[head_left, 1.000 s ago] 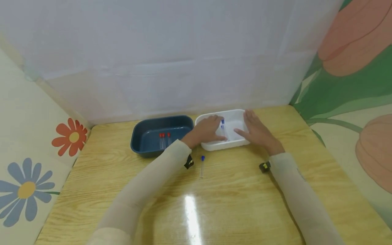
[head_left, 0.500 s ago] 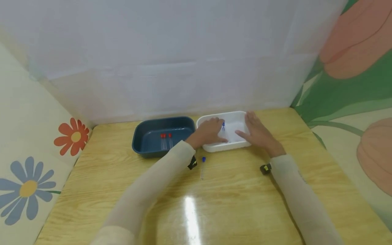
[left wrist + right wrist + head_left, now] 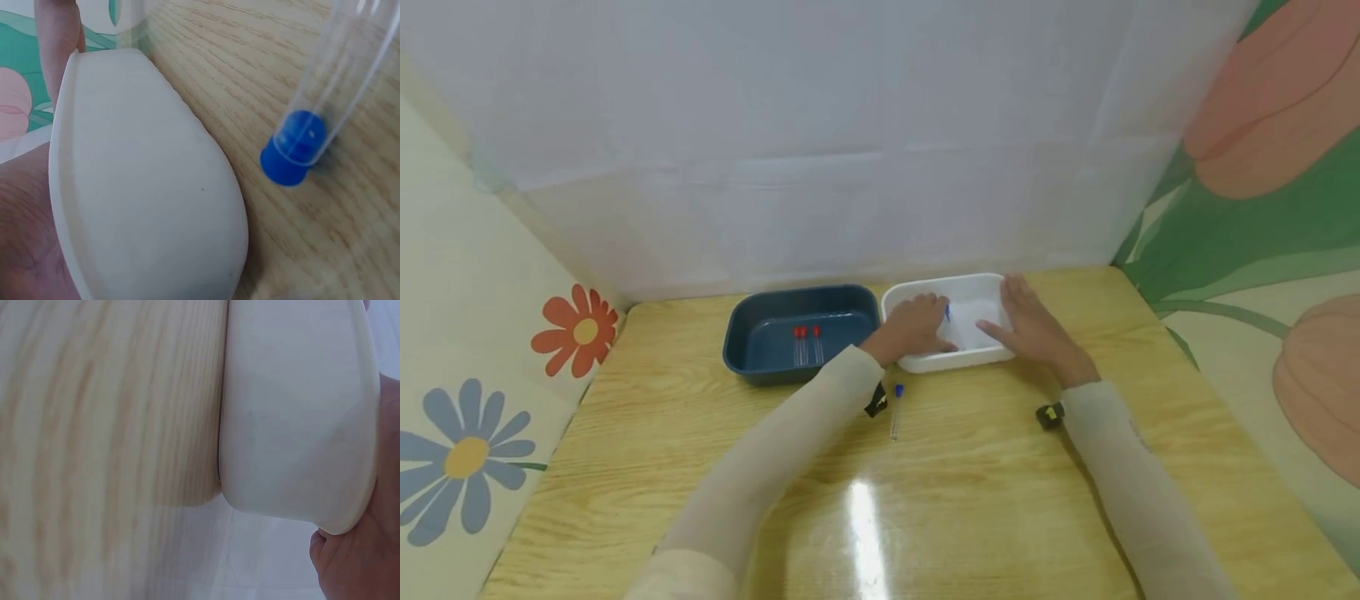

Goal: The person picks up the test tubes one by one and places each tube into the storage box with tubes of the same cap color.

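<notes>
My left hand (image 3: 916, 323) reaches over the left end of the white tray (image 3: 953, 362), its fingers bent down and its thumb spread toward the front wall. At its fingertips shows a bit of blue cap (image 3: 947, 312); the rest of that tube is hidden, and I cannot tell whether the fingers pinch it. My right hand (image 3: 1037, 327) rests on the tray's right end, fingers straight along the rim and thumb pointing inward. In front of the tray, a clear test tube with a blue cap (image 3: 898, 391) lies on the wooden table (image 3: 970, 483).
A dark blue tray (image 3: 758, 375) stands left of the white one. Inside it lie clear tubes with red caps (image 3: 816, 332). Behind both trays rises a white sheet (image 3: 820, 208), and painted flower panels flank the table.
The blue cap by my left fingertips has shifted slightly toward the front, and more of it is now covered by the hand. My right hand stays on the white tray.
</notes>
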`<state>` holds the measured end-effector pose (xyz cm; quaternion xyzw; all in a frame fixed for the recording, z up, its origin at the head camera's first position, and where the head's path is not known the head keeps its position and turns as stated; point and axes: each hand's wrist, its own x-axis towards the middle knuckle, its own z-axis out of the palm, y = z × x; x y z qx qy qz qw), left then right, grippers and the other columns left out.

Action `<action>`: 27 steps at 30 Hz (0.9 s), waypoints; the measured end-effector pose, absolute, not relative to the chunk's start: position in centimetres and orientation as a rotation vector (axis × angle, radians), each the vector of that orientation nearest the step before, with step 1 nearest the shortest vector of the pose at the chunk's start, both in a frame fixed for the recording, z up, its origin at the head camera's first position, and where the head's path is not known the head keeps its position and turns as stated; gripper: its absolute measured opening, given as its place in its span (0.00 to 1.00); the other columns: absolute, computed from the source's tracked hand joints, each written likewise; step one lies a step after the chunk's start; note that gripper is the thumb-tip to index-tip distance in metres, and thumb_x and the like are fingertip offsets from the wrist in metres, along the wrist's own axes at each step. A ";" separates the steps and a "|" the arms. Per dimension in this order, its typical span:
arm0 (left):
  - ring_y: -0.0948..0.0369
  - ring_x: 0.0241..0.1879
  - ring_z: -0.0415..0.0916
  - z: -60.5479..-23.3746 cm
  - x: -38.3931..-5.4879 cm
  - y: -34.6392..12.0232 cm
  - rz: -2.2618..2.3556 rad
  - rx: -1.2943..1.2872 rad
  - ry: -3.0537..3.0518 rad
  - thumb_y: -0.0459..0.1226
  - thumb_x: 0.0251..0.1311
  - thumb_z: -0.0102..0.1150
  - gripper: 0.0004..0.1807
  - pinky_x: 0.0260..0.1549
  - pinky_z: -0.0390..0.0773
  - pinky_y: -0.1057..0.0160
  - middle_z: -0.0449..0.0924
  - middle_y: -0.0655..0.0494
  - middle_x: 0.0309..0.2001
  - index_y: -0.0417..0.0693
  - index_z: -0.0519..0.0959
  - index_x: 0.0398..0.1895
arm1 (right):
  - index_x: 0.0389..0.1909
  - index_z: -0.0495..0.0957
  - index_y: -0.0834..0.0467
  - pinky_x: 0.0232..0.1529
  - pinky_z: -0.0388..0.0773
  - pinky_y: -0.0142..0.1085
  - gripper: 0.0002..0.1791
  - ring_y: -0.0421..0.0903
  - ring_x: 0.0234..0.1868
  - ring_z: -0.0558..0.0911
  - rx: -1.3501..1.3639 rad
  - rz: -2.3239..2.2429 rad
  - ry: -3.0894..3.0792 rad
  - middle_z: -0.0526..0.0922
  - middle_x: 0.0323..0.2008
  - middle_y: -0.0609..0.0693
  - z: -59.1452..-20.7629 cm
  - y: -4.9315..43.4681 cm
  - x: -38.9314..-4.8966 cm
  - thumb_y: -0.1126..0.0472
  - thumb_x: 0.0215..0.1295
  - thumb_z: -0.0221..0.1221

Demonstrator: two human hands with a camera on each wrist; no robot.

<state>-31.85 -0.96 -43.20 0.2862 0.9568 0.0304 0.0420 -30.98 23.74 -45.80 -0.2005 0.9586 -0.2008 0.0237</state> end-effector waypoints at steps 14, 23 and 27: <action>0.50 0.54 0.75 -44.6 -32.4 -0.8 0.047 0.877 2.926 0.66 0.58 0.64 0.45 0.54 0.76 0.51 0.76 0.45 0.56 0.43 0.69 0.67 | 0.79 0.31 0.65 0.78 0.31 0.49 0.55 0.53 0.80 0.28 -0.621 -0.599 2.973 0.25 0.79 0.57 -45.8 23.7 -30.9 0.27 0.74 0.39; 0.51 0.55 0.73 -45.2 -32.7 -0.9 0.102 0.811 2.907 0.66 0.58 0.64 0.44 0.55 0.75 0.51 0.75 0.46 0.57 0.44 0.70 0.66 | 0.79 0.31 0.64 0.78 0.31 0.49 0.55 0.52 0.80 0.28 -0.620 -0.615 2.968 0.25 0.80 0.56 -45.8 23.7 -30.9 0.27 0.74 0.38; 0.51 0.56 0.73 -45.2 -32.8 -0.9 0.114 0.816 2.902 0.65 0.58 0.65 0.45 0.56 0.75 0.50 0.75 0.45 0.58 0.44 0.70 0.67 | 0.80 0.31 0.63 0.78 0.31 0.48 0.55 0.51 0.80 0.27 -0.607 -0.613 2.967 0.25 0.80 0.55 -45.8 23.7 -31.0 0.26 0.73 0.38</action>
